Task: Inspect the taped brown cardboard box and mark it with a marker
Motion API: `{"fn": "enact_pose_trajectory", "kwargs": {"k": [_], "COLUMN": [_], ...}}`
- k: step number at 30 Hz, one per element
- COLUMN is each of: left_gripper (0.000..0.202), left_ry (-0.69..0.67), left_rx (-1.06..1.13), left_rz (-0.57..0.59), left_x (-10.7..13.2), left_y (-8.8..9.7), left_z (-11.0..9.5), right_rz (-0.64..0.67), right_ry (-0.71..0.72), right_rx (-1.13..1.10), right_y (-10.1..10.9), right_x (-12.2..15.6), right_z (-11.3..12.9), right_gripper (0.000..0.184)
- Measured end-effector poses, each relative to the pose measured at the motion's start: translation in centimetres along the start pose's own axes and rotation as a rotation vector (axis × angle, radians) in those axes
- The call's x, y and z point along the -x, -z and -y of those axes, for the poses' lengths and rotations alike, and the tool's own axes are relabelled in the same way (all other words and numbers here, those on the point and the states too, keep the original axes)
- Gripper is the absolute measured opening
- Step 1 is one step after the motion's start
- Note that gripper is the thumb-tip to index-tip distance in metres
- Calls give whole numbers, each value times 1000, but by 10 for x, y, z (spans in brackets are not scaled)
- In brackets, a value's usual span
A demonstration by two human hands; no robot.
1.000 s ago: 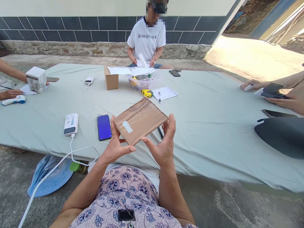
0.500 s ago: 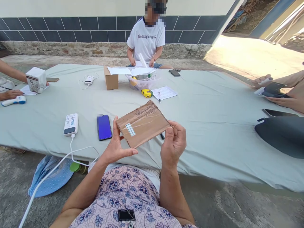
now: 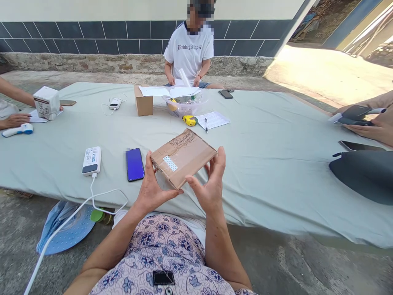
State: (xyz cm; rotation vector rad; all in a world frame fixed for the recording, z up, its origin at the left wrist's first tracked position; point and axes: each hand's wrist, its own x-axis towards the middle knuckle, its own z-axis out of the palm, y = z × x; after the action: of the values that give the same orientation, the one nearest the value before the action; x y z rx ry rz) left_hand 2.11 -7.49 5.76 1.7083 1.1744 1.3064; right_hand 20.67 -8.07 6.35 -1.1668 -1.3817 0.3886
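A flat brown cardboard box (image 3: 192,153), wrapped in clear tape with a small dotted label (image 3: 170,163), is held tilted above the table's near edge. My left hand (image 3: 152,189) grips its left side, thumb along the bottom corner and fingers at the left edge. On the opposite side my right hand (image 3: 211,184) has its thumb near the front edge and its fingers at the right corner; part of those fingers is hidden by the box. Left of the box lies a phone (image 3: 135,164) with a blue screen.
A white power bank (image 3: 91,161) with a cable lies at the left. Further back are a tape measure (image 3: 190,120), a paper sheet (image 3: 215,123), a plastic basket (image 3: 184,107) and a small carton (image 3: 144,104). Co-workers sit around; a dark cap (image 3: 365,176) lies right.
The box has turned and tilted, so its front side shows more. My right hand has shifted from pinching the right corner to a wider hold with the thumb at the front.
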Motion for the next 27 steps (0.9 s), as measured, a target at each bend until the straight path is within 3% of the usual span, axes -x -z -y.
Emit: {"fn": "enact_pose_trajectory", "kwargs": {"k": [5,12,17,23,27], "left_gripper": [145,144,144,143,140], "left_ry": [-2,4,-29,-94,-43], "left_rx": [-37,-88,-129,-50,33], "left_rz": [-79,-59,-59,67,140], "left_x": [1,1,0,-3,-6], "left_y": [-1,-2,1,13,18], "left_z": [-1,-5,-1,0,-2], "right_rz": [129,178,39,-258,-319], "right_ry": [40,13,-47,-108,-116], "right_rx": [128,129,25,-69,-114], "right_y": [-1,4,3,16,25], "right_x": [2,0,-3,-12,-18], "right_z": [2,1,1,1,-1], "right_gripper": [144,143,117,49,41]}}
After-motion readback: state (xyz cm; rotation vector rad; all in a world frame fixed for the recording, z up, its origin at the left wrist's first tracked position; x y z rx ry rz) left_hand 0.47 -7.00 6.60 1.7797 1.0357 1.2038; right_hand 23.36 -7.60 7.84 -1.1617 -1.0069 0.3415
